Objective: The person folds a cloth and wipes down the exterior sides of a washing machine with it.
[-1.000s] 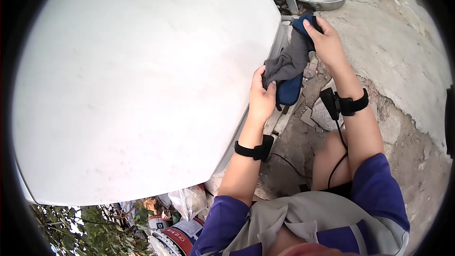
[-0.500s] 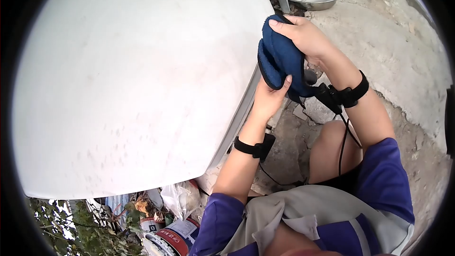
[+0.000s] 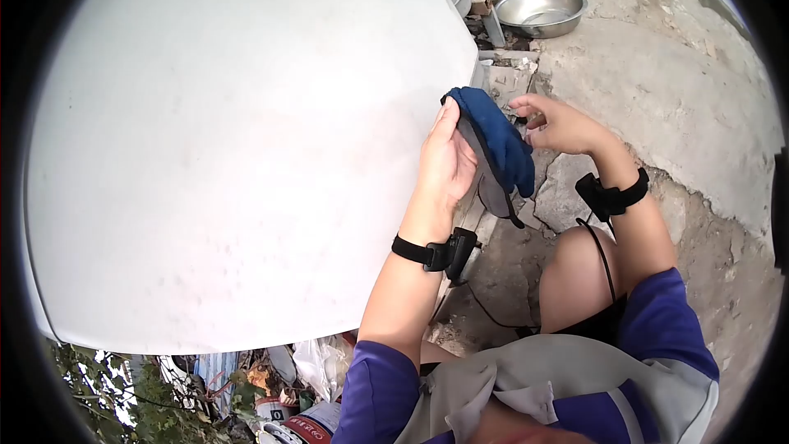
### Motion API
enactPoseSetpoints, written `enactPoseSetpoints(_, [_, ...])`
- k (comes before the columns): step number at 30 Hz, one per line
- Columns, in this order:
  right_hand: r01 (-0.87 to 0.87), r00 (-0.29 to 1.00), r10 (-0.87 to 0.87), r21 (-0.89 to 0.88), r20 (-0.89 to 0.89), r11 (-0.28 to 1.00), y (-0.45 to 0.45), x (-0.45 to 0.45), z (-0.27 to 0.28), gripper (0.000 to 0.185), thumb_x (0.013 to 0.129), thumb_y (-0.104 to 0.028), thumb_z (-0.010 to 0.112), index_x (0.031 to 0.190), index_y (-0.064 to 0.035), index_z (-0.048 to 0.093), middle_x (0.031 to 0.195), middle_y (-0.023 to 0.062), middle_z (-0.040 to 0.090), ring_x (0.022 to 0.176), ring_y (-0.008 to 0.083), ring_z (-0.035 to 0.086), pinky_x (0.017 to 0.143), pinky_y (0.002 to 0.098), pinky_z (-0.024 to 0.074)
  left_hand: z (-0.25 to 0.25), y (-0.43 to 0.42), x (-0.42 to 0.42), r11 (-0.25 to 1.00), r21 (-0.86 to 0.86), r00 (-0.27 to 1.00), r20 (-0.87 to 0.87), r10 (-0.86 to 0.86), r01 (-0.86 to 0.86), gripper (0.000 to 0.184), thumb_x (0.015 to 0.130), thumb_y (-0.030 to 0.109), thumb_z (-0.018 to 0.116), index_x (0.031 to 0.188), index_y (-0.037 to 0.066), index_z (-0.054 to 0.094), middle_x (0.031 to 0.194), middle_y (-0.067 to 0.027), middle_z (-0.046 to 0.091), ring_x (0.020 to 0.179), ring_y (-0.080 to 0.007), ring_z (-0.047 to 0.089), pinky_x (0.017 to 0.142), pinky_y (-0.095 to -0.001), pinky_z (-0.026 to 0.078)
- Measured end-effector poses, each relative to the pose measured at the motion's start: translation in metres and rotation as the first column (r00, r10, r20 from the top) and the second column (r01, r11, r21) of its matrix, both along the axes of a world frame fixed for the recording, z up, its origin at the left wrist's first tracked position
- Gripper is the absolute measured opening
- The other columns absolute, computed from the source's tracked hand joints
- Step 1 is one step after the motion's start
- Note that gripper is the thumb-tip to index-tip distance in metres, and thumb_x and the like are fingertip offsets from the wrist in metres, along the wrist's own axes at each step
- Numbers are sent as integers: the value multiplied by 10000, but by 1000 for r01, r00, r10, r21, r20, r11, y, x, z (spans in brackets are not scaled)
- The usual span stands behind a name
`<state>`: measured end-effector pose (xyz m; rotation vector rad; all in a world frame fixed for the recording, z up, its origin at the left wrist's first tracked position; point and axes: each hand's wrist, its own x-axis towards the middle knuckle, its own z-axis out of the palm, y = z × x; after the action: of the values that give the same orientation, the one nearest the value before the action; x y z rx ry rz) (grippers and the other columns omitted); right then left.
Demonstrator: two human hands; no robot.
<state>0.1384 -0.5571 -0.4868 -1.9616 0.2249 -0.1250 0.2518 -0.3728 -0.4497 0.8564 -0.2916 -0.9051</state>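
Note:
A blue cloth with black edging and a grey reverse side is folded over at the edge of a large white surface. My left hand grips it from the left, thumb up along its upper edge and fingers behind the grey side. Just to the right of the cloth is my right hand, its fingers loosely bent and apart, with nothing visible in them. A small gap seems to separate it from the cloth. Both wrists carry black straps with small black devices and cables.
The broad white panel fills the left side. A metal basin stands on the concrete ground at the back right. Broken stone slabs lie below my hands. Plastic bags, a red-and-white bucket and leaves are at lower left.
My right hand has let go of the cloth and moved down, now apart from it. The cloth has turned to show its grey side, and my left hand now holds it alone, higher up.

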Motion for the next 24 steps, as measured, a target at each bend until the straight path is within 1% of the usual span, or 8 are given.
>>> enactPoseSetpoints(1, [-118,991,128,194,-36,974,8,-3,0,664,737,-139,715,1340,-63,448,1269,180,537,1037,238,574,912,348,464,4,0,1,999,-5,999,-6,-40,40,414,1011,364,401,1175,6,529,1098,-138,646,978,-250,642,884,-400,516])
enactPoseSetpoints(4, [-302,951,280,197,133,933,27,12,-31,677,769,-217,740,1348,-48,435,1180,154,613,1038,240,596,917,325,459,27,-3,-1,989,-44,989,-17,-144,144,453,1004,364,409,1214,-23,513,1147,-164,627,1018,-279,625,924,-420,495])
enactPoseSetpoints(8, [-125,988,126,18,-86,992,25,14,-29,406,850,-307,689,1104,-3,603,928,131,685,855,216,623,802,347,482,48,4,-14,991,-67,966,241,-98,118,281,905,71,601,1175,36,530,1096,-98,612,1035,-208,595,905,-355,498])
enactPoseSetpoints(15, [94,995,-79,286,-63,954,1,-11,-1,291,898,-123,557,1178,-49,588,915,6,635,786,106,554,697,266,481,4,42,6,998,58,976,216,13,-26,341,863,-75,456,1187,3,530,1144,-139,600,1035,-266,613,909,-391,526])
enactPoseSetpoints(20, [111,990,-136,383,38,917,5,-8,4,358,892,-102,512,1247,-66,544,980,6,618,789,86,553,649,248,482,-53,70,9,695,716,887,357,-291,-60,259,923,36,509,1158,-64,546,1030,-132,640,852,-175,669,773,-251,559])
enactPoseSetpoints(21, [115,990,-139,460,19,881,12,-6,9,358,896,-103,507,1249,-56,537,986,14,620,800,87,563,643,245,485,-60,74,12,578,807,759,449,-472,-118,423,904,57,574,1281,-83,445,1147,-189,601,890,-181,667,771,-259,551])
enactPoseSetpoints(23, [114,991,-132,601,-14,791,34,-1,22,359,903,-104,497,1255,-37,523,998,30,625,822,89,582,631,238,491,-50,79,-16,607,686,630,687,-362,-400,696,863,84,653,1415,-68,257,1327,-243,474,987,-226,648,799,-291,542])
enactPoseSetpoints(24, [65,996,-90,641,6,765,41,7,17,363,913,-103,488,1261,0,495,1028,70,634,885,126,625,659,271,539,-33,81,-23,690,666,602,684,-412,-283,918,815,107,724,1474,-20,97,1443,-256,330,1172,-271,549,857,-326,525])
